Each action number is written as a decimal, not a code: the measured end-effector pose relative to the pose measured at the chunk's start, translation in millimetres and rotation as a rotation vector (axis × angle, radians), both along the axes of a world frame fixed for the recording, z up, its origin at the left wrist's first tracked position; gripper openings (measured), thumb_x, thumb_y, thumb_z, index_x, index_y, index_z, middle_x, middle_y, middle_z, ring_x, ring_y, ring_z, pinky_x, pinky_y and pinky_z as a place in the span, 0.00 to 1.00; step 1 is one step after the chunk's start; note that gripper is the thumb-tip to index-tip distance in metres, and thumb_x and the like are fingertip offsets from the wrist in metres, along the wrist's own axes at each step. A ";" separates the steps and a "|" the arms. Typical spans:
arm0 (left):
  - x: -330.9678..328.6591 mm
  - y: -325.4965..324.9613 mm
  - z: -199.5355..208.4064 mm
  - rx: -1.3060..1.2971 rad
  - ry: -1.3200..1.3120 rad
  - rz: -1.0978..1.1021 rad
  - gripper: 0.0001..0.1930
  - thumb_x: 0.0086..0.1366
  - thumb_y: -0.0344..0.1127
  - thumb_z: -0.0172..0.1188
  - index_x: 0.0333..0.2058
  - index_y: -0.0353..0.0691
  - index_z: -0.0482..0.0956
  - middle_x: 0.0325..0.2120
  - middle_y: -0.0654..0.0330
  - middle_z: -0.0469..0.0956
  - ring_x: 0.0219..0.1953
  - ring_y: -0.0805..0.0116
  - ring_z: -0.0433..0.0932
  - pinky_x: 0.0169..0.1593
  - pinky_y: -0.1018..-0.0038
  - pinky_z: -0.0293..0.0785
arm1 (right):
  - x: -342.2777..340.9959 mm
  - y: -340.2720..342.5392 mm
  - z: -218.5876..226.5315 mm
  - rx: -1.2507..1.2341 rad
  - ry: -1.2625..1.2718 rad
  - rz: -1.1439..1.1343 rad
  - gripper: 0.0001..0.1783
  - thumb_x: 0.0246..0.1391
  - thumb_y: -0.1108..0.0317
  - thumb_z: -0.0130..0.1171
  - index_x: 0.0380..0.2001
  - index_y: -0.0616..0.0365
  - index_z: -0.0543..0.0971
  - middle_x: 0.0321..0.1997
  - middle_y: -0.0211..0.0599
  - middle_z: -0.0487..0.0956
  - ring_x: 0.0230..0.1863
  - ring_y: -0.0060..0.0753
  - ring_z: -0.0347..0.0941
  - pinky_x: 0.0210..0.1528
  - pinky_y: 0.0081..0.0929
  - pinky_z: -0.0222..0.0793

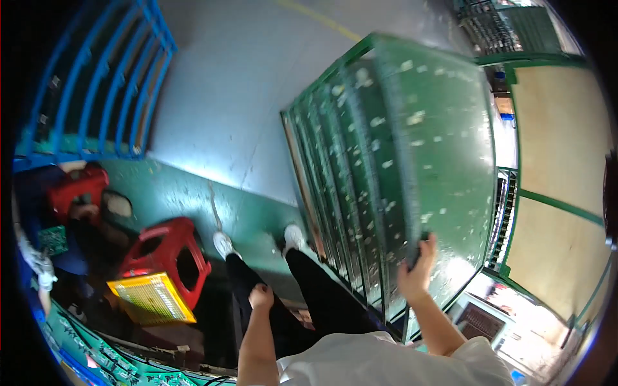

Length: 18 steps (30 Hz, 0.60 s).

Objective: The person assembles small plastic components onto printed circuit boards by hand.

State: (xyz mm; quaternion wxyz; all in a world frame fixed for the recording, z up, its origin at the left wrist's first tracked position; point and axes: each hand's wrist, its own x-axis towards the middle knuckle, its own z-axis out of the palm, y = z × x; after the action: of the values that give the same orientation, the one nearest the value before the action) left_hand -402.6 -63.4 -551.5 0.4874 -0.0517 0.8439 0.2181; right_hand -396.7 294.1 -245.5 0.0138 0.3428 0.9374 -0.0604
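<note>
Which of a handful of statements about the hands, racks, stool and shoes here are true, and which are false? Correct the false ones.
1. The right hand touches the green rack. True.
2. The left hand is on that rack too. False: it is over the dark trousers.
3. The person's shoes are white. True.
4. The blue rack is at the right of the picture. False: it is at the upper left.
5. A yellow-framed panel overlaps a red stool in the view. True.
6. The green rack's broad top is unmarked. False: pale patches dot it.
</note>
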 end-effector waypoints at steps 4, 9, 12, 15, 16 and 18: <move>-16.1 30.5 36.8 0.060 -0.084 -0.094 0.18 0.55 0.48 0.55 0.36 0.41 0.77 0.34 0.49 0.79 0.40 0.50 0.77 0.45 0.60 0.72 | 6.4 11.9 13.8 0.006 -0.079 0.089 0.36 0.34 0.75 0.54 0.53 0.66 0.60 0.63 0.55 0.54 0.66 0.58 0.46 0.64 0.51 0.44; -109.7 44.9 69.7 0.183 0.416 -0.660 0.17 0.61 0.44 0.43 0.36 0.39 0.75 0.40 0.48 0.75 0.44 0.49 0.74 0.47 0.61 0.71 | 25.7 22.9 100.6 -0.034 -0.112 0.160 0.39 0.33 0.68 0.58 0.54 0.65 0.62 0.63 0.51 0.57 0.64 0.49 0.51 0.64 0.46 0.47; -143.5 58.2 71.2 0.196 0.351 -0.412 0.16 0.60 0.42 0.43 0.38 0.39 0.75 0.41 0.49 0.75 0.45 0.52 0.74 0.49 0.63 0.70 | 43.2 52.6 202.9 0.191 -0.098 0.256 0.39 0.30 0.64 0.61 0.52 0.64 0.67 0.58 0.50 0.65 0.61 0.46 0.59 0.63 0.45 0.49; -158.2 80.6 117.4 0.206 0.287 -0.162 0.17 0.59 0.42 0.46 0.37 0.35 0.74 0.39 0.49 0.77 0.44 0.52 0.75 0.48 0.64 0.70 | 70.1 116.5 309.4 0.445 -0.086 0.311 0.39 0.27 0.65 0.63 0.51 0.63 0.68 0.57 0.47 0.67 0.59 0.46 0.61 0.63 0.44 0.51; -160.8 61.4 95.2 0.179 0.264 -0.126 0.19 0.56 0.44 0.49 0.37 0.31 0.74 0.38 0.48 0.78 0.43 0.52 0.76 0.47 0.65 0.71 | 68.6 120.9 339.2 0.645 -0.162 0.277 0.39 0.31 0.67 0.62 0.53 0.61 0.65 0.58 0.45 0.65 0.61 0.45 0.57 0.64 0.44 0.49; -146.2 57.3 71.8 0.287 0.249 -0.031 0.19 0.56 0.44 0.50 0.36 0.31 0.74 0.37 0.47 0.78 0.43 0.52 0.76 0.46 0.65 0.71 | 87.9 152.9 390.4 0.773 -0.244 0.024 0.40 0.36 0.67 0.61 0.57 0.58 0.61 0.61 0.43 0.62 0.64 0.44 0.53 0.65 0.42 0.47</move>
State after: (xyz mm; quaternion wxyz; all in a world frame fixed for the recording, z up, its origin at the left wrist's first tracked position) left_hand -548.9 -6.1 -479.7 0.3849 0.0590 0.8586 0.3334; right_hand -308.8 447.0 145.0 -0.0044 0.3165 0.8865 0.3375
